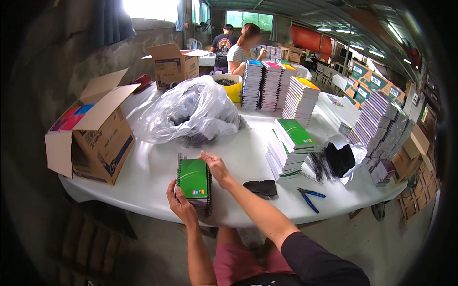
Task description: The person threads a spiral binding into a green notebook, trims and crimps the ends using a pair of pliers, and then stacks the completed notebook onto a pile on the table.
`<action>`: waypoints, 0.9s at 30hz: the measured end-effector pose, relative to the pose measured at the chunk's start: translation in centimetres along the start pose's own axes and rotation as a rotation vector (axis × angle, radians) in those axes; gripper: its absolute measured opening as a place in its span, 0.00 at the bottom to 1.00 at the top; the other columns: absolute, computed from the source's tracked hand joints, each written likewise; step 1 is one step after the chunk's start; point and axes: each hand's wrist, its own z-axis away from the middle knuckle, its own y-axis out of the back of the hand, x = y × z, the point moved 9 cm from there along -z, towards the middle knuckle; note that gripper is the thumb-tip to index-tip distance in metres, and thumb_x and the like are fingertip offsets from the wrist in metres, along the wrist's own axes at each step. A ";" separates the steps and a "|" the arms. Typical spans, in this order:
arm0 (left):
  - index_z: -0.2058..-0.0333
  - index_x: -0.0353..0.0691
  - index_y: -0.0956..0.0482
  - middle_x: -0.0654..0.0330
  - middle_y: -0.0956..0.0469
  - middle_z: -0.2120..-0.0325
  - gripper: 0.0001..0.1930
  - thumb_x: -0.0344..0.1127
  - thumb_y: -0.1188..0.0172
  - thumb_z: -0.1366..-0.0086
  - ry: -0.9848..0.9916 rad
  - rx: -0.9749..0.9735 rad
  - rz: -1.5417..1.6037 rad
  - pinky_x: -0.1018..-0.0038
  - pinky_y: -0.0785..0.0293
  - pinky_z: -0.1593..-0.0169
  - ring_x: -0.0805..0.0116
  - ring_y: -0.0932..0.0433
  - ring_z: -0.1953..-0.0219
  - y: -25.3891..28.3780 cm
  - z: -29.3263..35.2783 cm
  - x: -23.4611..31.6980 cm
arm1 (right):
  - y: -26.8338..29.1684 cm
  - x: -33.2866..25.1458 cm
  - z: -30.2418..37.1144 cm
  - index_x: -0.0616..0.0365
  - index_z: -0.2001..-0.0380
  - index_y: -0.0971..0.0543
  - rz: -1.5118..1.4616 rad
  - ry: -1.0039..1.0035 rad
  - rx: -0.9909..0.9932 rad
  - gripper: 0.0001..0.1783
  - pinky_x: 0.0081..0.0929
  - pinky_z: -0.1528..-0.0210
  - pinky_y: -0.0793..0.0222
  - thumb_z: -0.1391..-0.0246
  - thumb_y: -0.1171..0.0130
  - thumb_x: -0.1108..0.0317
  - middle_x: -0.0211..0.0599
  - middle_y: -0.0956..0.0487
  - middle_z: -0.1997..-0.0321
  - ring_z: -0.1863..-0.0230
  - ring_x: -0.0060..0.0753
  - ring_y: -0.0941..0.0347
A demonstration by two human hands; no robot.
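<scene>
A small stack of green spiral notebooks [193,177] lies near the table's front edge, with wire coils showing along its left and right sides. My left hand [181,202] grips its lower left side, the thumb by the top cover. At the upper right corner, my right hand [215,168] presses against the stack, its fingers bent around the far edge. Right of my hands lie a black pouch-like item [260,188] and blue-handled cutting pliers [312,196]. Beyond them stands a taller pile of green notebooks [293,138], beside loose black coils [318,167].
An open cardboard box [102,143] with colourful notebooks stands at left. A clear plastic bag [195,107] of dark coils and a yellow bucket [232,90] sit behind. Tall notebook stacks [253,86] rise at the back and right [381,126]. Two people [238,52] are across the table.
</scene>
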 end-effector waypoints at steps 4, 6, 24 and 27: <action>0.57 0.28 0.26 0.54 0.25 0.61 0.20 0.42 0.56 0.30 -0.103 0.162 0.040 0.72 0.32 0.53 0.66 0.27 0.59 0.5 0.1 -0.8 | -1.0 -0.1 0.4 0.62 0.70 0.21 -0.217 0.057 0.076 0.25 0.19 0.65 0.35 0.40 0.52 0.48 0.33 0.22 0.74 0.70 0.20 0.29; 0.57 0.28 0.26 0.55 0.25 0.62 0.22 0.45 0.58 0.30 -0.125 0.197 0.075 0.73 0.32 0.53 0.68 0.27 0.60 1.3 0.1 -1.5 | -1.7 -0.6 0.7 0.63 0.69 0.21 -0.384 0.060 0.089 0.25 0.17 0.64 0.34 0.40 0.52 0.49 0.32 0.22 0.73 0.70 0.20 0.28; 0.52 0.27 0.30 0.52 0.28 0.57 0.26 0.49 0.60 0.31 -0.128 0.133 0.107 0.70 0.32 0.51 0.63 0.28 0.56 -0.1 0.7 -0.8 | -1.1 -0.3 0.6 0.58 0.61 0.22 -0.051 0.042 0.047 0.16 0.23 0.58 0.34 0.46 0.46 0.58 0.37 0.21 0.62 0.61 0.29 0.27; 0.52 0.27 0.31 0.51 0.30 0.55 0.25 0.47 0.59 0.32 -0.145 0.150 0.129 0.67 0.36 0.47 0.61 0.31 0.52 0.7 0.5 -0.9 | -0.5 -6.3 3.4 0.56 0.60 0.23 0.234 0.349 0.101 0.15 0.29 0.52 0.35 0.48 0.43 0.60 0.38 0.25 0.56 0.54 0.36 0.29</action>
